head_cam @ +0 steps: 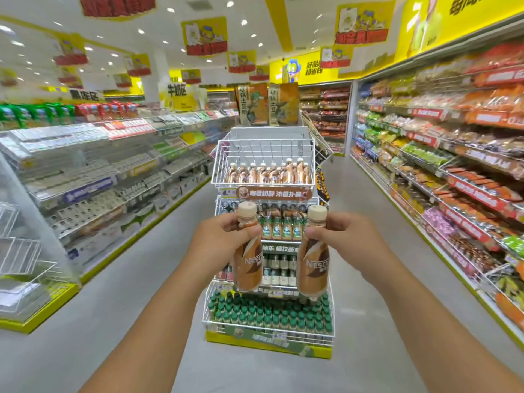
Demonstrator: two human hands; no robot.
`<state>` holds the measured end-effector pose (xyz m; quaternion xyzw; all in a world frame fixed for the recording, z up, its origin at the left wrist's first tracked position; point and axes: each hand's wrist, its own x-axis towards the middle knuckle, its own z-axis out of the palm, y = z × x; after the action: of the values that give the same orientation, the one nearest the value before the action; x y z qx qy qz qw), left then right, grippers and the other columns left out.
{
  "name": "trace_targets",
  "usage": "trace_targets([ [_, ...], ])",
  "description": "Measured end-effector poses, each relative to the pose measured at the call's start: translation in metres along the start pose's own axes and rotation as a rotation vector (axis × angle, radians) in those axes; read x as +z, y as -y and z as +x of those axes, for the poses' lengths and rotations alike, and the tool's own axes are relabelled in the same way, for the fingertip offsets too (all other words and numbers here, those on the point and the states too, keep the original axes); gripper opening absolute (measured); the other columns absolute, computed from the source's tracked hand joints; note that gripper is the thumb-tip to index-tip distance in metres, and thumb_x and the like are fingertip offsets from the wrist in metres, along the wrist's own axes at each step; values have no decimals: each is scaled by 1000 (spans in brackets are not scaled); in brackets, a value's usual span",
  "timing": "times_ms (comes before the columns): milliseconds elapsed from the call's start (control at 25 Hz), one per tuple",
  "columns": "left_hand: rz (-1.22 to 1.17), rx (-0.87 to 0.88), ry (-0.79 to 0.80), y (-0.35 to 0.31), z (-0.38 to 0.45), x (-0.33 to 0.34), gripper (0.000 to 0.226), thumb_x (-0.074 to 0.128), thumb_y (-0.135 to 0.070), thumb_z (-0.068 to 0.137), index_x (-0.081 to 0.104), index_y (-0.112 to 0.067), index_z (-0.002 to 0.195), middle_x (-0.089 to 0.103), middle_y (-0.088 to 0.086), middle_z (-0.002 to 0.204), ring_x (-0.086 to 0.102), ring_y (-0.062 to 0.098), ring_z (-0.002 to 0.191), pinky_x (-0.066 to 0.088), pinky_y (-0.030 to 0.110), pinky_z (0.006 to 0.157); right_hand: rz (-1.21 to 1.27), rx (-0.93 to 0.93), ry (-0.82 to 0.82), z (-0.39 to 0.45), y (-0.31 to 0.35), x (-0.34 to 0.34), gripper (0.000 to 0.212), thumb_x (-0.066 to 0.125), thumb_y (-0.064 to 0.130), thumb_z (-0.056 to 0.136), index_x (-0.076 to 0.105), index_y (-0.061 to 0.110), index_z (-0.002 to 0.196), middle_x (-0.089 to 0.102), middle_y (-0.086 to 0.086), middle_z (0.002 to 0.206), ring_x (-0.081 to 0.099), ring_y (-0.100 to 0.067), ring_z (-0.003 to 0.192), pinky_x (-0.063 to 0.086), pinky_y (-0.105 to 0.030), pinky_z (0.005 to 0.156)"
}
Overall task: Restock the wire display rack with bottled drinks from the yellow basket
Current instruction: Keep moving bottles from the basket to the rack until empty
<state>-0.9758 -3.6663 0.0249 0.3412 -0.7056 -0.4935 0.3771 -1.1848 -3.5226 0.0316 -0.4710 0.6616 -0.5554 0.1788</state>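
Mid-frame, each hand's grip pinches a brown coffee bottle — left hand (218, 245) on one bottle (248, 262), right hand (340, 239) on the other bottle (313, 265) — before the wire rack (265, 154).

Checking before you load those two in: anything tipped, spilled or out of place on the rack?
Nothing stands out. The bottles in the top wire basket stand upright in a row, the green-capped bottles on the bottom tier are tidy, and no spill shows on the floor. Left hand and right hand each hold a Nescafe bottle upright.

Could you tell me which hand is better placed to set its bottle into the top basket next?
Probably left: the left hand holds its bottle slightly higher, below the top basket's emptier side.
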Motion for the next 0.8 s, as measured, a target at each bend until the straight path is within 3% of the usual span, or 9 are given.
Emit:
trace_targets([
  [160,33,8,-16,1,79,-3,18,80,-28,86,78,-31,104,79,-14,94,74,2,81,52,19,65,27,-20,37,87,-21,10,10,84,24,83,80,28,92,80,11,85,75,-4,80,51,-20,69],
  [320,25,21,-39,5,175,9,18,81,-28,85,79,-30,103,79,-14,93,73,0,83,52,20,67,9,-46,60,182,-37,8,12,85,25,82,81,29,91,79,14,81,71,4,73,47,-9,59],
  [480,0,8,-37,12,264,22,22,82,-31,84,79,-31,105,79,-15,95,73,0,86,51,19,64,-26,-53,38,275,-51,7,11,86,26,80,81,28,89,78,12,79,67,5,66,45,-7,54],
  [640,6,-2,-4,29,351,26,14,80,-28,85,78,-28,99,79,-15,87,72,-5,74,49,16,57,-10,-22,-23,358,-73,22,14,87,27,79,81,21,90,77,3,77,66,-6,63,46,-17,53],
  [720,3,6,22,43,402,26,11,81,-28,85,78,-28,95,78,-15,86,74,1,77,53,19,60,-10,-4,-63,402,-85,32,13,87,26,79,81,19,87,76,4,73,65,-4,62,46,-17,50],
  [800,5,15,38,60,452,26,15,83,-31,82,79,-29,96,79,-13,89,75,9,86,58,31,73,-1,5,-89,443,-100,44,10,87,22,80,79,16,83,72,9,65,62,2,55,43,-11,48],
])
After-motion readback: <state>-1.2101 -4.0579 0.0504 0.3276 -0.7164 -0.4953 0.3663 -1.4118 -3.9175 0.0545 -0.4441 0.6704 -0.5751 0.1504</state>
